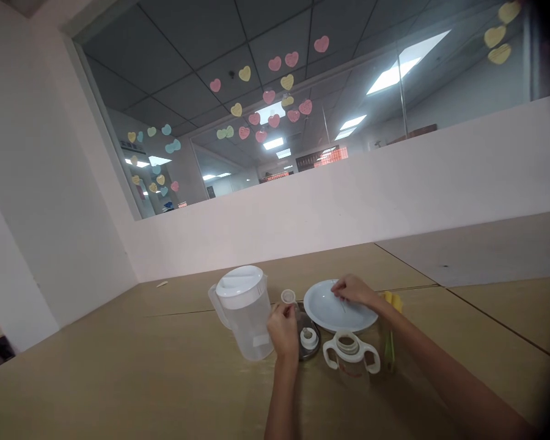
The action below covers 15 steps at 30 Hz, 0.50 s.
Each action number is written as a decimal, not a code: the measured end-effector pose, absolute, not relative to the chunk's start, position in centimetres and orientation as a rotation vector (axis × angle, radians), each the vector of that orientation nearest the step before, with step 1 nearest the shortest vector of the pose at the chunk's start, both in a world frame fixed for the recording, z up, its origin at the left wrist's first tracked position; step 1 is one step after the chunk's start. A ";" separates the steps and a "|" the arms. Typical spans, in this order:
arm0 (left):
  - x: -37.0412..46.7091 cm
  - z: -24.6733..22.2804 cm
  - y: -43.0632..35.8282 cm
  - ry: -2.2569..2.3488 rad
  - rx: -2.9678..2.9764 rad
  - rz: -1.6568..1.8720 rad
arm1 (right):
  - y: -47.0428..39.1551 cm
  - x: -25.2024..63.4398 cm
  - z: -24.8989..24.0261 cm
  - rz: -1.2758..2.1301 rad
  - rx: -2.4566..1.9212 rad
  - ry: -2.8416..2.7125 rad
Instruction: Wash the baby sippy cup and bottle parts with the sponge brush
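Observation:
My left hand (283,330) is closed, its fingertips pinched at a small clear cap (288,296) with a round rim. Over the white plate (321,311), my right hand (354,289) is closed in a pinch; a thin, pale, straw-like piece (343,305) shows faintly at its fingers. A white bottle nipple with its collar (308,338) lies on a dark metal tray (312,355), partly hidden by my left hand. Closer to me stands a clear baby bottle (354,370) with a white two-handled ring (331,354) around its open neck.
Left of my left hand stands a translucent pitcher (252,327) with a white lid. A yellow-headed brush (393,300) with a green handle is partly behind my right forearm. A small pale strip (162,284) lies far left on the wooden table (142,366). A wall with a window rises behind.

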<state>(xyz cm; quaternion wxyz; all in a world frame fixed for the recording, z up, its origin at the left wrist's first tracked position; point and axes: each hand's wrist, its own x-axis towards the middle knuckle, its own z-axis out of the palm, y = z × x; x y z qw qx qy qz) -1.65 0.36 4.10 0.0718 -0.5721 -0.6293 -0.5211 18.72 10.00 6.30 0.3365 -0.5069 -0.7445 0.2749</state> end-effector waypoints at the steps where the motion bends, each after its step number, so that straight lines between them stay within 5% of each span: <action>1: -1.3 4.2 0.4 -1.829 -1.727 -1.624 | 9.7 19.1 7.3 0.749 -1.262 -1.917; 9: 2.8 4.1 0.7 -1.793 -1.852 -1.658 | 1.2 20.9 15.7 0.930 -0.604 -1.573; 15: 3.1 2.4 1.0 -1.771 -2.048 -1.955 | -1.2 18.7 15.4 1.026 -0.599 -1.834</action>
